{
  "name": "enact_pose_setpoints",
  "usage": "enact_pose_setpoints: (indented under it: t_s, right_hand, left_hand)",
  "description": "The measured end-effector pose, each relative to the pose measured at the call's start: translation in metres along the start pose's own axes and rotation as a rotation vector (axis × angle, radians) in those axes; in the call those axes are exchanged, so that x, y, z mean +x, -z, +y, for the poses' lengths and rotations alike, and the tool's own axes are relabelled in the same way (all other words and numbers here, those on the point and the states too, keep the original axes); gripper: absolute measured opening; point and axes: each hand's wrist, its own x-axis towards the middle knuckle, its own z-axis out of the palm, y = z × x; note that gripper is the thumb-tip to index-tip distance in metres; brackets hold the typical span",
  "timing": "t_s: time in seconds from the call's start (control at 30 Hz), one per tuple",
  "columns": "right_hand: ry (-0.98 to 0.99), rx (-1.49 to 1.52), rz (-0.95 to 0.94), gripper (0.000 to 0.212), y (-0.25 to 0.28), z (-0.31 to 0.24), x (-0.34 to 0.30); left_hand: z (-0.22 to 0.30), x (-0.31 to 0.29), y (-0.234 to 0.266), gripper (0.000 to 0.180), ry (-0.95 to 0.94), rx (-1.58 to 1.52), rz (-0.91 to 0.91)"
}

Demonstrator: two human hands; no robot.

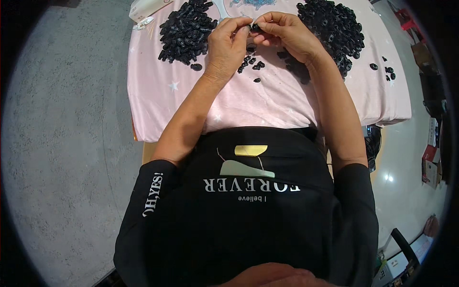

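Observation:
Over the pink table, my left hand (228, 47) and my right hand (289, 33) meet fingertip to fingertip. Pinched between them is a small black plastic part (255, 28); whether it is one piece or two pressed together is too small to tell. To the left of my left hand lies a heap of black ribbed parts (186, 31). A larger heap of black rounded parts (337, 36) spreads beyond my right hand and wrist. Several loose black pieces (247, 63) lie on the cloth below my fingers.
The pink star-patterned cloth (167, 103) covers the table. A white box (146, 9) sits at its far left corner, and blue bits (253, 3) lie at the far edge. A few black pieces (389, 71) rest at the right. Boxes (431, 162) stand on the floor.

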Motion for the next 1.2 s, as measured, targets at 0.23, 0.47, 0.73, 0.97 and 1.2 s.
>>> enact_pose_setpoints:
  t_s: [0.23,0.47,0.73,0.97,1.2]
  right_hand:
    - [-0.001,0.023,0.023,0.017,-0.001,-0.002,0.0]
    - [0.01,0.003,0.044,0.018,0.0,-0.002,0.0]
    - [0.006,0.032,0.042,0.019,0.002,0.0,0.002]
    - [0.022,0.006,0.047,0.019,0.001,0.0,0.0]
    - [0.011,-0.011,0.067,0.019,0.001,0.002,0.002]
  left_hand:
    - [-0.01,0.0,-0.001,0.017,0.01,-0.019,-0.009]
    - [-0.012,0.0,-0.001,0.017,0.098,-0.075,-0.057]
    - [-0.01,0.0,-0.001,0.016,0.128,-0.117,-0.07]
    - [-0.002,0.0,0.001,0.014,0.163,-0.068,-0.108]
    - [-0.01,-0.001,-0.002,0.012,0.15,-0.084,-0.068]
